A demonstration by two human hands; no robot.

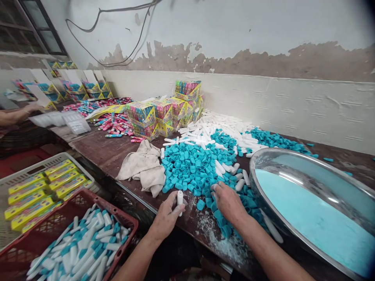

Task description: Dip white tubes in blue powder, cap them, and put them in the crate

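My left hand (166, 218) is closed around a small white plastic tube (179, 198), held upright at the table's front edge. My right hand (227, 201) rests palm down on a heap of blue caps (190, 168), its fingertips curled among the caps and loose white tubes (222, 130). Whether it grips one is hidden. Just right of that hand stands a large steel basin (263, 164) filled with pale blue powder (310, 218).
A red crate (129, 222) of capped white-and-blue tubes sits at lower left, beside a grey crate (17, 173) of yellow packs. A crumpled cloth (145, 166), stacked colourful boxes (164, 113) and another person's arm (16, 115) are further left. White powder dusts the table edge.
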